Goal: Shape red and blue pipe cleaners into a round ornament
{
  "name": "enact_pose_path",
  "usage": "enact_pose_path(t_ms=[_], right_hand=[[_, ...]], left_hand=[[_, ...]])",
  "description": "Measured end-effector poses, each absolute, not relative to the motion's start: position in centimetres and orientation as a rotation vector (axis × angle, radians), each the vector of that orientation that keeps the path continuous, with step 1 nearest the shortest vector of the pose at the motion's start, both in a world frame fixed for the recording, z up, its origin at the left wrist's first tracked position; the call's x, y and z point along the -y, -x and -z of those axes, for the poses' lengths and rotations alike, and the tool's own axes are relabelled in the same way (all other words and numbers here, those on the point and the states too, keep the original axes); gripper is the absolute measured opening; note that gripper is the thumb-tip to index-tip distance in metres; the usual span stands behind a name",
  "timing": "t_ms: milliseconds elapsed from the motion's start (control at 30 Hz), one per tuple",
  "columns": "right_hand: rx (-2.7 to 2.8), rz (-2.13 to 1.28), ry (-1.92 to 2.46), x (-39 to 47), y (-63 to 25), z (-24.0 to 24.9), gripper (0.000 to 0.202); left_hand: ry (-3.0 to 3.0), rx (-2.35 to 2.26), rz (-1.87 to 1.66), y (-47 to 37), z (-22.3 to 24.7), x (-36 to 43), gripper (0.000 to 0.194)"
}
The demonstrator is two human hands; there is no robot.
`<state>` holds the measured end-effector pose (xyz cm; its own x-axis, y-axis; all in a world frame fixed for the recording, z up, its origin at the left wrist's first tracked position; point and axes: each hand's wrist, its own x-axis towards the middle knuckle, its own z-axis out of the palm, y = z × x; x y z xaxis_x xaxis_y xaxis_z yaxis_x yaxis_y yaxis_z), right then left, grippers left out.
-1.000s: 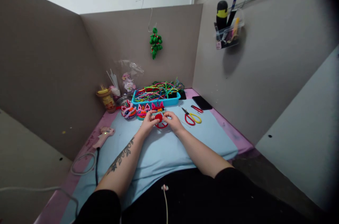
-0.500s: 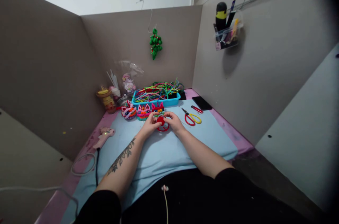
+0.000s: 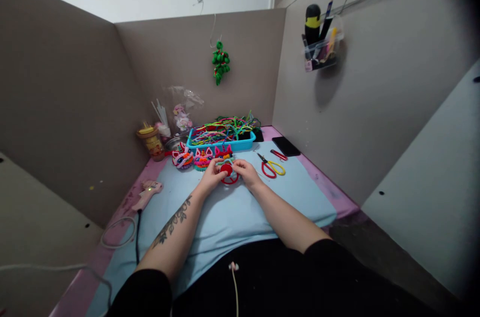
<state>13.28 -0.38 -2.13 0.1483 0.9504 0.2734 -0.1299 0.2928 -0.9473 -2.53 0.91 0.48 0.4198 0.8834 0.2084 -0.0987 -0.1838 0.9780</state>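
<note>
In the head view, my left hand (image 3: 212, 177) is closed around a round red piece (image 3: 226, 170), its thumb on the front. My right hand (image 3: 244, 172) is beside it on the right, finger and thumb pinched together at the piece's edge; what they grip is too small to make out. A red ring-like part (image 3: 230, 180) hangs just under the round piece. Right behind the hands stand colourful knitted-looking figures, one red and white (image 3: 182, 158), one pink and orange (image 3: 203, 159), one partly hidden (image 3: 224, 152).
A blue tray (image 3: 236, 145) of coloured fuzzy stems stands at the back. Scissors (image 3: 272, 166), a red cutter (image 3: 279, 154) and a phone (image 3: 285, 146) lie right. A pink glue gun (image 3: 148, 195) with a cord lies left. Grey panels enclose the table.
The round red piece has shifted slightly left with my left hand. My right fingers have drawn a little away from its middle, towards its right edge.
</note>
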Motion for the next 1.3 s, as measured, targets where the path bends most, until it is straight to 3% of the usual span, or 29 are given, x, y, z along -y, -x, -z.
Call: enact_pose_path(t_ms=[300,933,1100,1300], right_hand=[[1.22,-0.832,1.016,0.0,-14.1,2.4,0.016],[1.209,-0.958,1.013,-0.1,-13.6,2.6,0.03],[1.225,-0.825,1.052,-0.3,-13.6,2.9,0.033],[1.125,-0.669,1.124,-0.7,-13.6,3.3,0.036]], left_hand=[[-1.465,-0.702,-1.033,2.6,-0.2,-1.2,0.054],[-1.467,-0.643,-0.986,2.8,-1.0,-0.6,0.058],[-1.481,-0.715,-1.114,2.6,-0.9,-1.1,0.058],[-1.531,-0.867,-1.394,3.0,-0.6,-1.9,0.044]])
